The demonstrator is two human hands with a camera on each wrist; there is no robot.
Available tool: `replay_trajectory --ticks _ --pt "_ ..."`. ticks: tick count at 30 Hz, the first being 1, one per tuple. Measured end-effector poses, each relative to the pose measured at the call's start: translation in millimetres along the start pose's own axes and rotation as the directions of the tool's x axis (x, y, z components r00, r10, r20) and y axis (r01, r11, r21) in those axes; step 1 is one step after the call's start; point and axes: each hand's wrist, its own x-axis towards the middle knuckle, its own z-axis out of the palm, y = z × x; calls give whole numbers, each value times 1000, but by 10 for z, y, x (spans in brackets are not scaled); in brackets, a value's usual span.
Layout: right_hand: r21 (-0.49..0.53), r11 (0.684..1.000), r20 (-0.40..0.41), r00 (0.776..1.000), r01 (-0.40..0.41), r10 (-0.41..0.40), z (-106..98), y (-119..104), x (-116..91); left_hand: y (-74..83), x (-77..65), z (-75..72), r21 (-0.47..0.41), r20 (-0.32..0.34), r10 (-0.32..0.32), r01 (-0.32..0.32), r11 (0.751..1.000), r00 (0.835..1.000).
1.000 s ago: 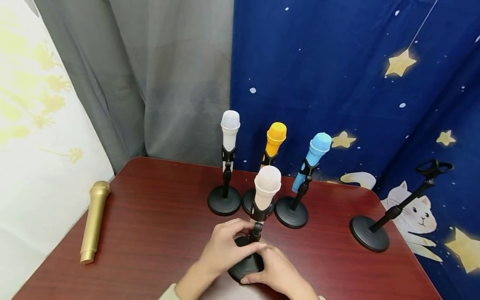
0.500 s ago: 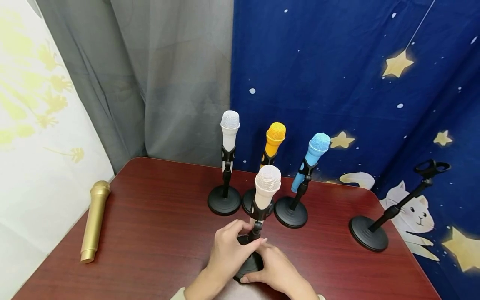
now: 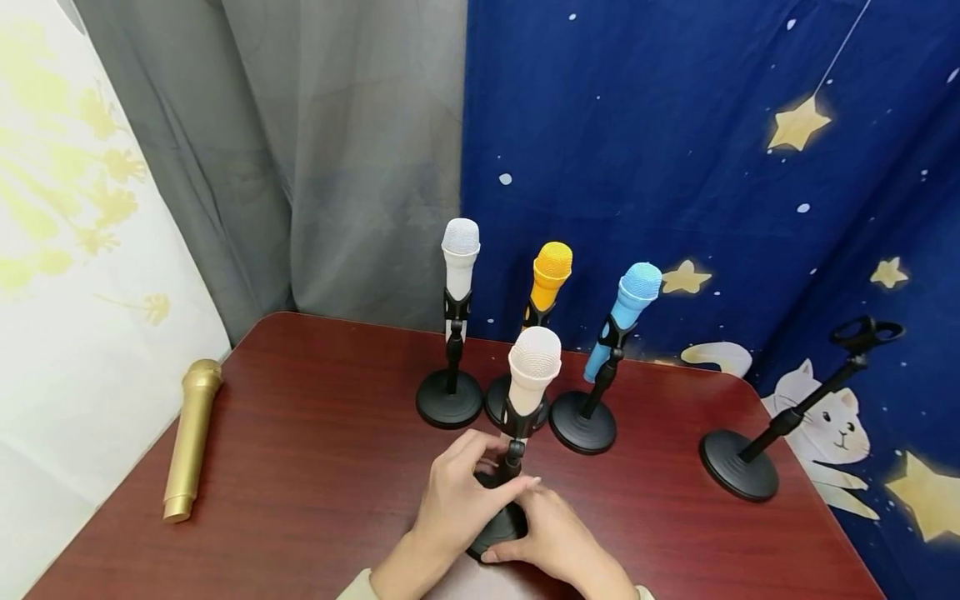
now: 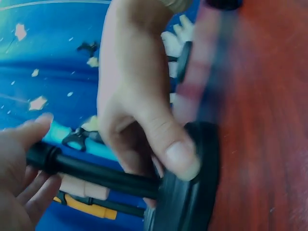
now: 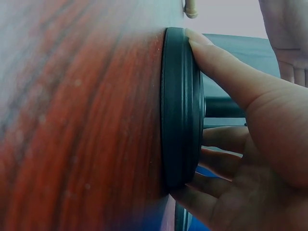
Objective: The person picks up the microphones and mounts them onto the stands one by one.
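Two bare hands are on one black, round-based mic stand [image 3: 499, 532] sitting on the reddish-brown wood-grain table [image 3: 322, 458], with an off-white mesh-headed microphone [image 3: 533, 367] in its clip: left hand [image 3: 452, 504] curled round the slim stem, right hand [image 3: 553, 535] gripping the base by its rim, so both grips are narrow. Just behind are a white microphone [image 3: 461, 267], a yellow-orange microphone [image 3: 549, 279] and a light-blue microphone [image 3: 630, 308] on their own stands, while a gold metallic-looking microphone [image 3: 191, 442] lies well off to the left.
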Motion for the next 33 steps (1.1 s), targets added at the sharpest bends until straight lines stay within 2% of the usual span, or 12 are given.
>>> replay_trajectory --ticks 3,6,7,11,15,18,22,29,33 --pt "-6 1000 2 1000 -4 4 -13 3 16 27 -13 60 86 -101 8 1 996 995" --pt "-13 1000 5 1000 6 -6 -33 7 44 47 8 63 164 -130 -9 30 986 992" --pt "-17 1000 2 1000 14 -14 -43 7 55 49 22 59 165 -129 -19 40 985 991" --pt "-27 999 6 1000 22 -21 -67 14 83 45 79 19 96 -80 -64 72 993 995" --pt "-17 1000 22 1000 -6 6 -70 28 62 -7 140 -21 -27 23 -47 48 999 999" --pt "-21 1000 17 1000 -5 5 -72 31 57 -56 197 -53 -113 101 -29 40 993 995" --pt "-36 999 11 1000 17 -16 -68 19 60 -95 222 -99 -191 167 -39 71 979 985" --pt "-45 999 16 1000 14 -13 -36 -4 8 -29 173 -136 -164 220 -149 187 969 964" --pt "-38 999 7 1000 0 0 -30 -8 17 42 175 -158 -63 216 -167 184 981 962"
